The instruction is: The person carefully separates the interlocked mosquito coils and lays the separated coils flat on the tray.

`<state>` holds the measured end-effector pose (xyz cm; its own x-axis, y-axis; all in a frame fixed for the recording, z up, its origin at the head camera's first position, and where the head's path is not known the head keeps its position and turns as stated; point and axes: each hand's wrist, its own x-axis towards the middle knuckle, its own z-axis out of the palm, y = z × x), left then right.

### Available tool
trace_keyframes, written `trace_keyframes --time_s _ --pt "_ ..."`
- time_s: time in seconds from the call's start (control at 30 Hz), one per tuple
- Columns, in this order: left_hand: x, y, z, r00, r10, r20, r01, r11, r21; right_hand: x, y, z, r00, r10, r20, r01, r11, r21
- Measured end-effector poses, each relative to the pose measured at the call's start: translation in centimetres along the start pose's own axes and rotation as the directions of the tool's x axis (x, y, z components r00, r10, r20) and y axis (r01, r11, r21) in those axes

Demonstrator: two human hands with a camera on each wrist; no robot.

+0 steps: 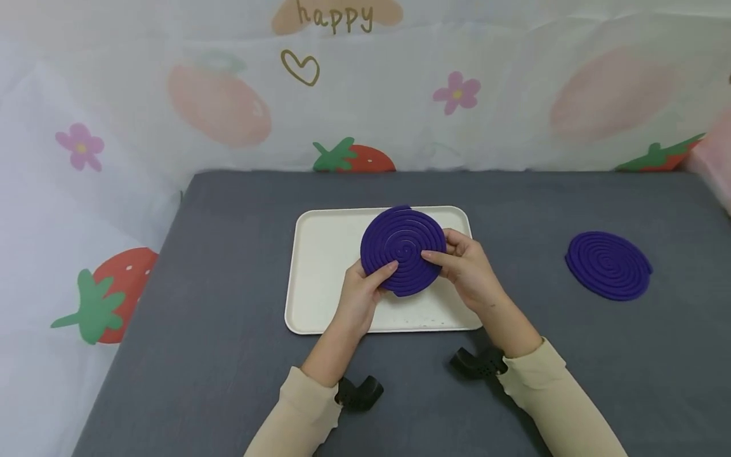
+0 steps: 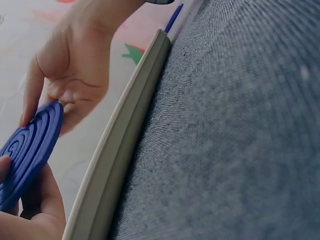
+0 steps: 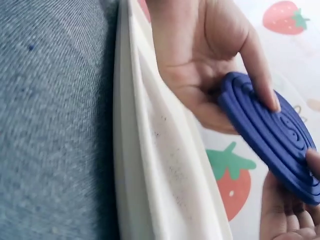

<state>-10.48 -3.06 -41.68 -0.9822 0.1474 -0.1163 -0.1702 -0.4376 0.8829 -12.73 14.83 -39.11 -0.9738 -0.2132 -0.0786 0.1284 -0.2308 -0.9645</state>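
Note:
A flat purple mosquito coil [image 1: 404, 231], wound in a tight round spiral, is held up over the white tray [image 1: 320, 273]. My left hand [image 1: 360, 289] pinches its lower left edge, thumb on the face and fingers behind. Opposite, my right hand [image 1: 468, 266] pinches the right edge, its thumb also on the face. In the left wrist view the coil [image 2: 37, 142] is tilted between the two hands. The right wrist view shows the coil [image 3: 265, 130] whole, raised clear of the tray [image 3: 145, 165].
A second purple mosquito coil [image 1: 610, 265] lies flat on the grey cloth-covered table [image 1: 531, 209], right of the tray. Small dark specks [image 3: 172, 172] dot the tray. Behind the table hangs a white printed cloth [image 1: 365, 89].

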Motion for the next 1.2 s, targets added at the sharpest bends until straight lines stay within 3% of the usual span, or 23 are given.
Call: trace_keyframes --time_s 0.17,0.5,0.97,1.2 --pt "-0.1 -0.2 0.0 1.000 -0.008 0.007 0.008 1.000 0.016 0.0 0.7 0.0 1.000 0.012 0.025 -0.011 0.999 -0.051" --pt "-0.3 -0.3 -0.1 0.999 -0.025 0.024 0.024 1.000 0.014 -0.2 1.3 0.2 1.000 0.006 -0.015 -0.007 0.997 -0.071" --pt "-0.3 -0.7 -0.1 1.000 -0.016 -0.016 0.016 1.000 -0.016 0.0 1.5 0.1 0.999 0.011 0.035 -0.007 0.993 -0.119" --pt "-0.3 -0.9 0.0 0.993 -0.099 0.060 0.097 0.995 0.035 -1.6 2.4 -0.1 0.998 0.004 -0.070 -0.007 0.999 -0.041"
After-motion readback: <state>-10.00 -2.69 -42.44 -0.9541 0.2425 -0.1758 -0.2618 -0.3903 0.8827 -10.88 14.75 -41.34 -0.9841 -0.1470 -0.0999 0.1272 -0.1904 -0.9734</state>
